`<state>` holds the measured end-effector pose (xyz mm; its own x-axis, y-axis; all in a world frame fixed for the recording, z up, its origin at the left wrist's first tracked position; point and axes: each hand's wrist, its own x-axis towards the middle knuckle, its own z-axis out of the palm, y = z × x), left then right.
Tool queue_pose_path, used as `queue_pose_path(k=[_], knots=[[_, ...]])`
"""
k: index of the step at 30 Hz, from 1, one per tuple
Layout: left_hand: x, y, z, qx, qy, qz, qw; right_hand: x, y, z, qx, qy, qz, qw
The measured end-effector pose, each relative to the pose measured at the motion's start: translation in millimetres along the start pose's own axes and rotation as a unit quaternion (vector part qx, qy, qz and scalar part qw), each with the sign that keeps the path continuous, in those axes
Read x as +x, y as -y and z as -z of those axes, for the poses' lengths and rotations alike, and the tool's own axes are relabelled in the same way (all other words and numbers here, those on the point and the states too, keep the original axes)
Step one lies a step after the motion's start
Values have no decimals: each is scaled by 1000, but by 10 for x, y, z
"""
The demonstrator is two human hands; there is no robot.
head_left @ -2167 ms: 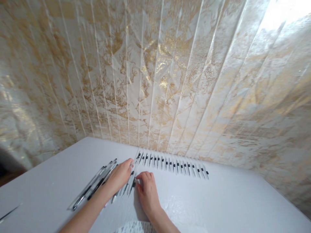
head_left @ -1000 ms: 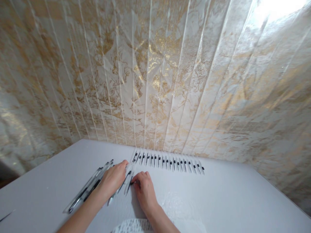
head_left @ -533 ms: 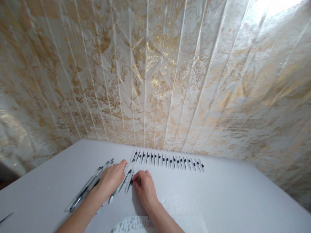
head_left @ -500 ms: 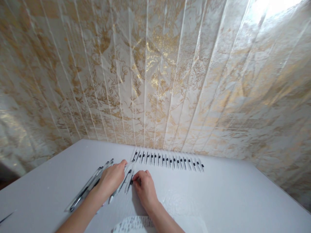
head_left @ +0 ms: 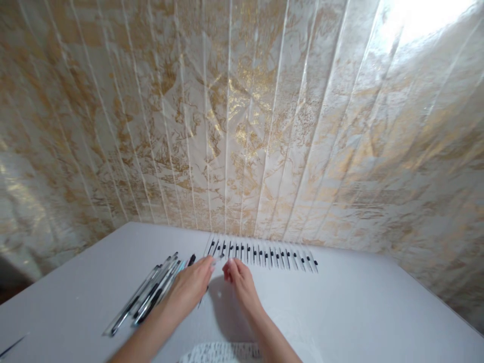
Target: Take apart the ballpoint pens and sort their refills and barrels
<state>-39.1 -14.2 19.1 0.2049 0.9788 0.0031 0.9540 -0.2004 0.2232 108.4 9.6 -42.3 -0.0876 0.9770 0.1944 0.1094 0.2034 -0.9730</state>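
My left hand (head_left: 189, 290) lies on the white table (head_left: 359, 312), fingers curled over a few clear pens. One black-capped pen (head_left: 191, 260) pokes out above the knuckles. A dark tip shows under the palm. My right hand (head_left: 240, 282) is close beside it, fingertips drawn together near the left thumb. What they pinch is hidden. Both hands sit just in front of the left end of a tidy row of pens (head_left: 264, 253), laid side by side along the wall.
A loose bundle of clear pens (head_left: 145, 297) lies slanted left of my left hand. A gold-and-white patterned sheet (head_left: 242, 126) covers the wall behind the table. Patterned white fabric (head_left: 219, 353) shows at the bottom edge. A thin dark stick (head_left: 11, 346) lies far left.
Both hands have moved away from me, up to the row's left end. The small group of pens that lay between them is gone from that spot. A black-capped pen now shows above my left hand.
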Motion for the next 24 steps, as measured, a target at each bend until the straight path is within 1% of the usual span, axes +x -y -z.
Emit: queue_pose_path(k=[1, 3, 5, 7, 9, 11, 13, 16, 19, 22, 24], knots=[[-29, -63, -11, -18, -10, -30, 999, 31, 55, 95, -2, 7, -5, 1000], [-77, -190, -41, -56, -32, -84, 994, 66, 171, 294, -42, 29, -15, 999], [-107, -304, -79, -92, -48, -111, 988, 59, 278, 471, -97, 54, -22, 994], [-120, -392, -128, -126, -56, -105, 985, 11, 359, 608, -142, 79, -25, 986], [-127, -451, -191, -158, -56, -84, 982, -63, 409, 702, -167, 96, -26, 981], [-142, -488, -262, -175, -51, -66, 981, -148, 424, 760, -174, 106, -30, 979], [-168, -509, -334, -178, -46, -69, 981, -231, 398, 790, -167, 110, -48, 979], [-221, -525, -439, -177, -44, -91, 979, -345, 281, 797, -145, 109, -66, 981], [-260, -537, -546, -162, -39, -100, 981, -451, 115, 791, -113, 106, -56, 986], [-278, -539, -629, -139, -5, -96, 986, -537, -1, 801, -106, 96, -45, 989], [-286, -529, -647, -159, 23, -111, 981, -566, -27, 815, -123, 95, -28, 987]])
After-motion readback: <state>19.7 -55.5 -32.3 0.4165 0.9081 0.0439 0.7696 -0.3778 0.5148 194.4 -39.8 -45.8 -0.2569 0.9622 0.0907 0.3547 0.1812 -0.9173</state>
